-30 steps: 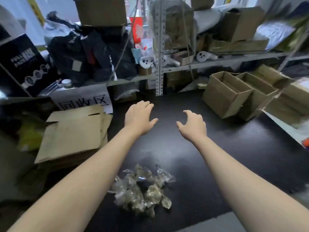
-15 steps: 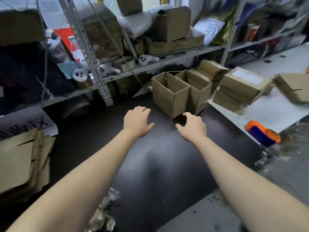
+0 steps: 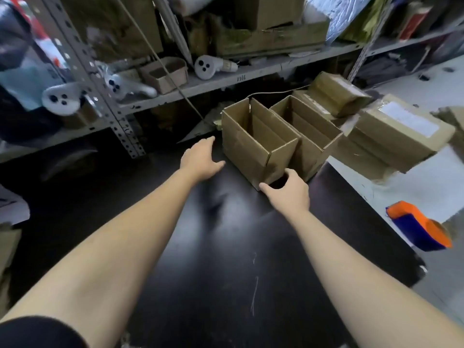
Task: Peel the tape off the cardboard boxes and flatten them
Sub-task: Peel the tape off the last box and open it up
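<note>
1. A black desk (image 3: 226,285) is seen nearest, with both bare forearms stretched forward over it.
2. An orange and blue tape dispenser (image 3: 416,228) is seen lying on a pale surface at the desk's right edge.
3. The right hand (image 3: 286,194) is held at the near lower corner of the open cardboard box (image 3: 247,151). Its thumb is spread and its fingers are curved, with nothing grasped. Whether the box is touched cannot be told.
4. The left hand (image 3: 200,159) is held released with its fingers loosely extended, just left of that box and apart from it.
5. The open cardboard box is stood on the desk with its mouth turned upward. Its long axis is laid from near right to far left, and a short end is turned toward the right hand.
6. A second open box (image 3: 310,146) is set right beside it, parallel and also mouth up.
7. Sealed boxes (image 3: 381,146) are piled further right, one of them labelled in white on top.
8. A metal shelf (image 3: 251,74) behind is loaded with white controllers (image 3: 209,65) and more cardboard.
</note>
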`<state>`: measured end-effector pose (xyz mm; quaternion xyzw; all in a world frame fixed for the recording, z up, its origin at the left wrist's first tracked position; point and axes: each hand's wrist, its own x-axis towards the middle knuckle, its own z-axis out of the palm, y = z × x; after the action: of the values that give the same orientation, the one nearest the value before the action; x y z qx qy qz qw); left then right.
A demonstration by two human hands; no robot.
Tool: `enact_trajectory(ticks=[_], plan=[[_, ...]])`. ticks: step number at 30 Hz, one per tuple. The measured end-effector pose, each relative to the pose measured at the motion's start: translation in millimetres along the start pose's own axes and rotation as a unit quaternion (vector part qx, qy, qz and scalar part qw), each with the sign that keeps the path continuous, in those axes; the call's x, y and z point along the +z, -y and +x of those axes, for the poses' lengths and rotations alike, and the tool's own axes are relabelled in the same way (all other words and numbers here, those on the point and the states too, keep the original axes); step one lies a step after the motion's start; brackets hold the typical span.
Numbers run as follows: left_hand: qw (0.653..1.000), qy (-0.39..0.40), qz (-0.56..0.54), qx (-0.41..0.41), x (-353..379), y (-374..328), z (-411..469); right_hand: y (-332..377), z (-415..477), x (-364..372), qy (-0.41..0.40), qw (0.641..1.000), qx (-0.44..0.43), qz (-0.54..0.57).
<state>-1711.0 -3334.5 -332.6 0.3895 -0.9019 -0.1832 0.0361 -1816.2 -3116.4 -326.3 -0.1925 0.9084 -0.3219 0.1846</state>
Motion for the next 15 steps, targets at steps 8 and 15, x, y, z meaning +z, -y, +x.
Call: enact_trajectory(ticks=[8, 15], plan=[[0.973, 0.025, -0.229, 0.019, 21.4, 14.2, 95.0, 10.0, 32.9, 25.4, -0.03, 0.996, 0.051, 0.062], [0.941, -0.014, -0.337, 0.035, 27.2, 17.7, 71.8, 12.8, 35.4, 29.9, -0.052, 0.987, 0.027, 0.153]])
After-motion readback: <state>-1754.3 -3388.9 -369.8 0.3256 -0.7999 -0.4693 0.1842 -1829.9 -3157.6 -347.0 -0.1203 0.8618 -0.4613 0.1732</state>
